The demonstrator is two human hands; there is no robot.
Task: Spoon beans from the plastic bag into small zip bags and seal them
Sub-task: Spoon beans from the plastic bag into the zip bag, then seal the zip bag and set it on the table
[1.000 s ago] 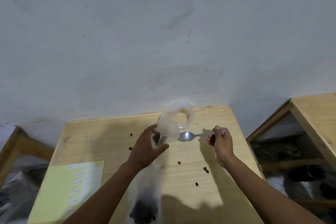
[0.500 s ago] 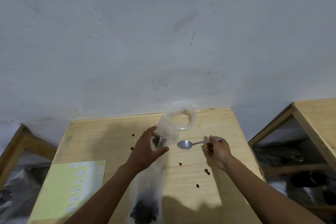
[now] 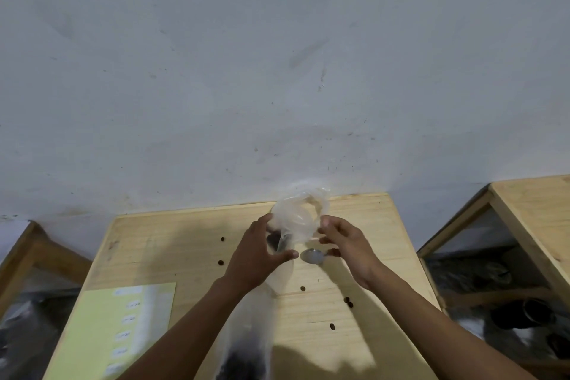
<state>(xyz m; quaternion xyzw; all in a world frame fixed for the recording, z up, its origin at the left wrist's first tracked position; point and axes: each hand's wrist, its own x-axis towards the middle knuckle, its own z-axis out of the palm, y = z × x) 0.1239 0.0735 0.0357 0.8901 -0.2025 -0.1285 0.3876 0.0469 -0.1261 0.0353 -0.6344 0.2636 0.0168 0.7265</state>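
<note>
Both your hands now hold the small zip bag [image 3: 297,220]: left hand [image 3: 257,259] grips it, right hand [image 3: 345,242] pinches its edge. You put the spoon [image 3: 312,256] down just under your right fingers, so sealing looks next.

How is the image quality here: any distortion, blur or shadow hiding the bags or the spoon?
Head view: wide-angle bend curves the table edges; dim, soft light; forearm shadows fall on the near tabletop; the spoon bowl glints; the plastic bag of beans blurs at the bottom edge; the clear bag stays readable.
</note>
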